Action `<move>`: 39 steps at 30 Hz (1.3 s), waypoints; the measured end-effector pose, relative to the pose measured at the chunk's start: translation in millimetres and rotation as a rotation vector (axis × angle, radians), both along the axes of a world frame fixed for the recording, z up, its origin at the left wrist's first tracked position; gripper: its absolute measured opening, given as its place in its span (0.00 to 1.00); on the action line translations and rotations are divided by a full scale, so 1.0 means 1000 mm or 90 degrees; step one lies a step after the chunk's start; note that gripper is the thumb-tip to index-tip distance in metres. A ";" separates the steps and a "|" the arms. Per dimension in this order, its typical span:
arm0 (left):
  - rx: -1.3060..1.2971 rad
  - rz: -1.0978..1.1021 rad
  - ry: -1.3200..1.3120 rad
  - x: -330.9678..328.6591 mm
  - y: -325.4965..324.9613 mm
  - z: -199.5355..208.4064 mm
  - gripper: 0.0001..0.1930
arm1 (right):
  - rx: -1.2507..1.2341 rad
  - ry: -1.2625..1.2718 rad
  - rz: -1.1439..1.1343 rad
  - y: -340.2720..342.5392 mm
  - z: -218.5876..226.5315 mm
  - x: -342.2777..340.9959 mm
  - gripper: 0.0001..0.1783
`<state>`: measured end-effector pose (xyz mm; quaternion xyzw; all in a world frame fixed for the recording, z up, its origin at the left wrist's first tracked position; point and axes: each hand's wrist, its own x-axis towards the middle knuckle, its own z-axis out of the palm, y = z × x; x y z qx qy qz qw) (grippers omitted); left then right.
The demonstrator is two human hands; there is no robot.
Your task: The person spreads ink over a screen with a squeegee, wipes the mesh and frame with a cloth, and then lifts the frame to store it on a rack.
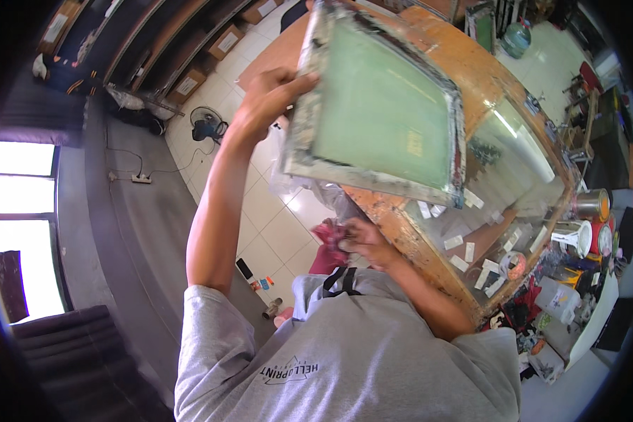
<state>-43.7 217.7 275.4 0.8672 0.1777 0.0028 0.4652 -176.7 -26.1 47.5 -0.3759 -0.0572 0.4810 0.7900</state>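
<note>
My left hand (276, 98) grips the left edge of a screen-printing frame (383, 116), thumb over the front of its rim. The frame is raised and tilted, with a pale green mesh and a worn rim stained dark and white. A small yellowish mark shows low on the mesh. Close to my body, beneath the frame, my right hand (369, 243) is closed on a crumpled dark red cloth (329, 238). This hand and the cloth are a little blurred. The frame hides part of the worktable behind it.
A worktable (418, 235) with paint-stained wooden edges and a glass top carries several small white pieces and a tape roll (513, 265). Paint cans (573, 238) crowd its right side. A fan (207, 125) stands on the tiled floor at left; a water jug (517, 40) is far right.
</note>
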 end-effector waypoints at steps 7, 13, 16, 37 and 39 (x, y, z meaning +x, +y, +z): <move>0.033 -0.090 0.030 0.032 0.000 0.030 0.26 | -0.078 0.104 -0.046 0.223 -0.035 -0.013 0.13; -0.055 -0.187 -0.113 0.038 0.014 -0.010 0.25 | -0.250 0.002 -0.238 0.344 -0.214 0.073 0.19; -0.164 -0.143 -0.115 0.024 0.055 -0.036 0.25 | -0.292 0.097 -0.136 0.369 -0.172 0.084 0.27; -0.283 -0.134 -0.185 0.023 0.017 -0.028 0.26 | -0.569 -0.305 -0.184 0.064 0.204 -0.007 0.30; -0.308 -0.151 -0.181 0.034 0.019 -0.026 0.27 | -0.757 -0.589 -0.462 0.073 0.222 0.000 0.46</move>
